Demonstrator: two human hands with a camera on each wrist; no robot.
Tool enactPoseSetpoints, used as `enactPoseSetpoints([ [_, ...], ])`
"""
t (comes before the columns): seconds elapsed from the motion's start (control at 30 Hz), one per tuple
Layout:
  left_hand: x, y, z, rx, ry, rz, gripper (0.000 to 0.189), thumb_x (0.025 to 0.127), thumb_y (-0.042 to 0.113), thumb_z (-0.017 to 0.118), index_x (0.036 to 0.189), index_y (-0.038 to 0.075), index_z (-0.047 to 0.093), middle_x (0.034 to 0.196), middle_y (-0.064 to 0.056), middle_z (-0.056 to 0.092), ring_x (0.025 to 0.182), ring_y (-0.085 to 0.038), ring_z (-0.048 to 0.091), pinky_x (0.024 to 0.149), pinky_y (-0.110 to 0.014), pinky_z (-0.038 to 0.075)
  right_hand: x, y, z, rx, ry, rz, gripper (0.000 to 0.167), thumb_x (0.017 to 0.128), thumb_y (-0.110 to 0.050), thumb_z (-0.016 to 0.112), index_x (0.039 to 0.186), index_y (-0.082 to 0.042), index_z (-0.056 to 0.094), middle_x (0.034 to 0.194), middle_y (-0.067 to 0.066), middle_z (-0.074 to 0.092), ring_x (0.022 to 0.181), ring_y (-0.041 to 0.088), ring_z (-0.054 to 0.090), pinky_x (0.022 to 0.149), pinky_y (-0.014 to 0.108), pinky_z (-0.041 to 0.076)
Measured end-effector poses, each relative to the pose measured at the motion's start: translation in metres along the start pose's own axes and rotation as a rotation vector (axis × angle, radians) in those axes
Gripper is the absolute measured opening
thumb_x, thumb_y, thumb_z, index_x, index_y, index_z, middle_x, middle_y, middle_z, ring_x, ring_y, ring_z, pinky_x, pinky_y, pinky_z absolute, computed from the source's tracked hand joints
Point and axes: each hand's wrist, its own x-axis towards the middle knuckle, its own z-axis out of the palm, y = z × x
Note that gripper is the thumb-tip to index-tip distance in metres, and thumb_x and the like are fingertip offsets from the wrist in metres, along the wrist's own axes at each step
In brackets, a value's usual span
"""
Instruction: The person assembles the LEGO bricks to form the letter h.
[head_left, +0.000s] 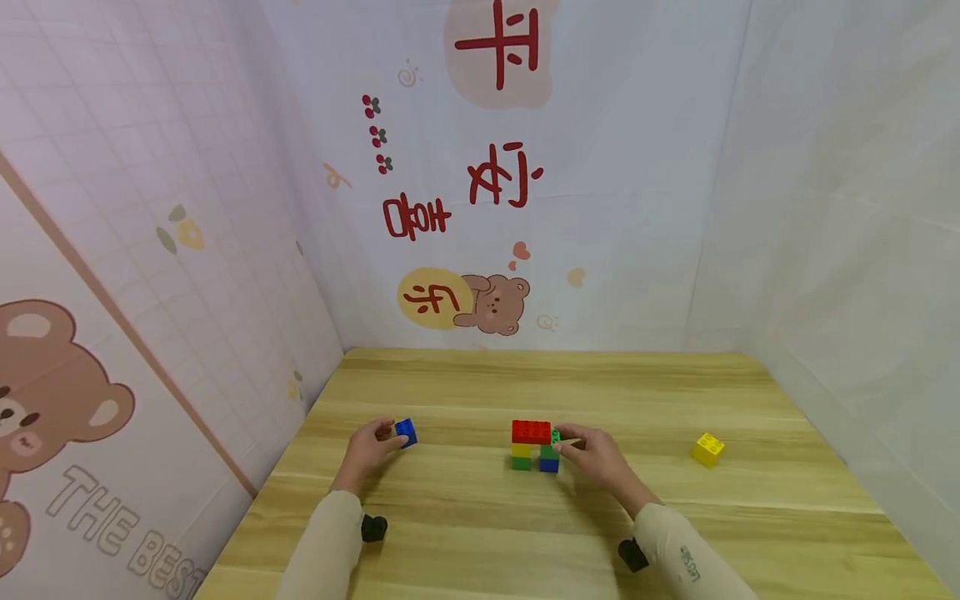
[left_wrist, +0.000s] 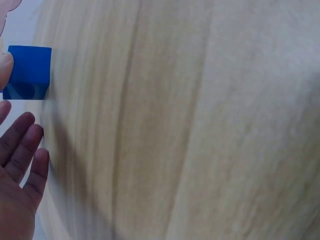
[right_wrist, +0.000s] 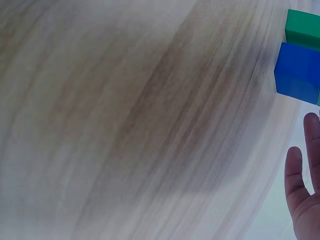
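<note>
My left hand (head_left: 369, 451) pinches a blue block (head_left: 406, 432) near the left side of the table. The left wrist view shows a fingertip against this blue block (left_wrist: 30, 72), with the other fingers (left_wrist: 20, 150) loosely spread below. At the middle stands a small block arch: a red block (head_left: 531, 431) spans a yellow block (head_left: 521, 451) over a green one (head_left: 521, 464), and a green block (head_left: 550, 452) over a blue one (head_left: 549, 466). My right hand (head_left: 600, 458) holds the right-hand green block at its outer side. Its thumb and index are outside the right wrist view.
A lone yellow block (head_left: 708, 450) sits to the right on the wooden table (head_left: 465, 533). Behind the table hangs a printed white cloth (head_left: 622, 208), with further cloth along both sides. A dark wrist mount (head_left: 633, 554) shows under the right sleeve.
</note>
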Motion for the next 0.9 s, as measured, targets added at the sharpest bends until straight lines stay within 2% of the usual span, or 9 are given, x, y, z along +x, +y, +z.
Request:
enactPoseSetpoints([
  [0.27, 0.000, -0.003, 0.002, 0.011, 0.031, 0.046, 0.043, 0.094, 0.016, 0.071, 0.127, -0.008, 0.060, 0.123, -0.026, 0.062, 0.114, -0.042, 0.058, 0.098, -0.054, 0.045, 0.000, -0.002, -0.002, 0.014, -0.006, 0.007, 0.033, 0.093, -0.021, 0.072, 0.124, -0.009, 0.070, 0.119, 0.009, 0.069, 0.096, 0.022, 0.067, 0.080, 0.039, 0.056],
  [0.37, -0.002, -0.002, 0.001, -0.001, 0.041, 0.041, 0.043, 0.094, 0.018, 0.071, 0.127, -0.007, 0.061, 0.122, -0.026, 0.062, 0.112, -0.041, 0.058, 0.097, -0.054, 0.045, -0.001, -0.003, -0.001, 0.019, -0.001, 0.004, 0.033, 0.093, -0.020, 0.072, 0.123, -0.008, 0.070, 0.118, 0.009, 0.069, 0.094, 0.021, 0.067, 0.079, 0.038, 0.056],
  [0.67, -0.001, 0.005, 0.004, -0.076, 0.073, -0.043, 0.046, 0.095, 0.027, 0.070, 0.127, -0.004, 0.059, 0.121, -0.021, 0.063, 0.111, -0.036, 0.058, 0.095, -0.052, 0.046, -0.005, -0.004, 0.002, 0.032, 0.003, 0.016, 0.034, 0.093, -0.020, 0.071, 0.124, -0.007, 0.069, 0.118, 0.011, 0.069, 0.096, 0.023, 0.067, 0.080, 0.038, 0.056],
  [0.9, 0.004, 0.018, 0.007, -0.139, 0.052, -0.031, 0.044, 0.094, 0.026, 0.071, 0.126, -0.002, 0.060, 0.117, -0.016, 0.064, 0.107, -0.031, 0.059, 0.092, -0.048, 0.048, -0.003, -0.005, 0.000, 0.019, 0.003, 0.013, 0.033, 0.093, -0.020, 0.071, 0.124, -0.008, 0.069, 0.120, 0.011, 0.068, 0.098, 0.025, 0.067, 0.082, 0.040, 0.056],
])
